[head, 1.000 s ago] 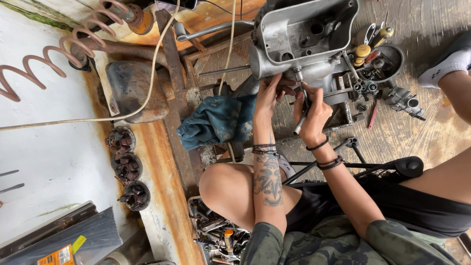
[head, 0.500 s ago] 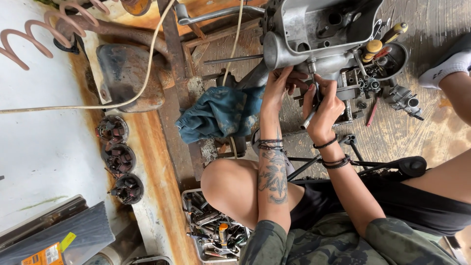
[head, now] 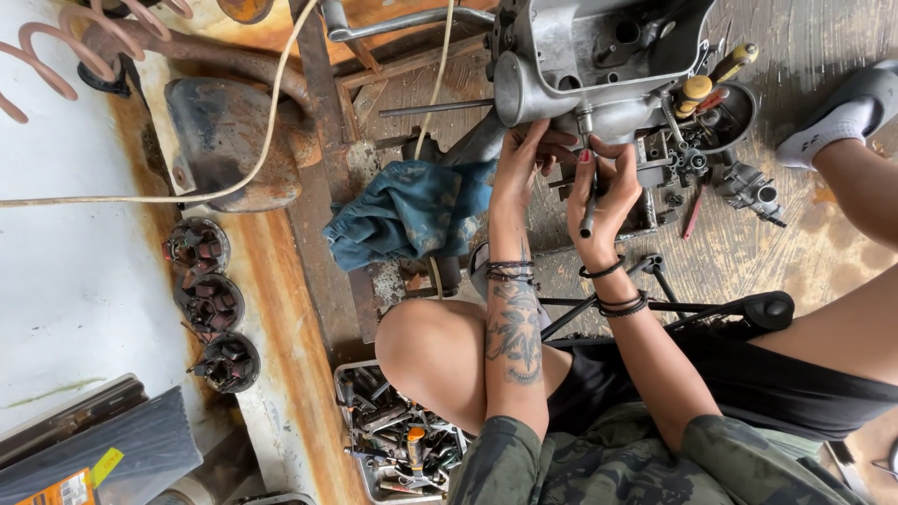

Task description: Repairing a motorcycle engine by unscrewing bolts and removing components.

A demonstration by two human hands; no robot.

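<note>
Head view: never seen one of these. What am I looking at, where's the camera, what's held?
One picture, from a camera worn on the person's head, looking down at their own arms and knees. No robot: two bare hands. The left hand touches the underside of a grey metal engine casing. The right hand grips a slim metal tool pointed up at the casing. Nearby lie a blue rag, a bowl of tools, a tray of tools by the knee, and three round dark parts on the rusty ledge.

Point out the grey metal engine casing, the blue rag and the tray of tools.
Grey metal engine casing (head: 599, 47): head view, on its hollow upper body.
Blue rag (head: 407, 210): head view, middle of the crumpled cloth.
Tray of tools (head: 344, 374): head view, its upper-left rim.
</note>
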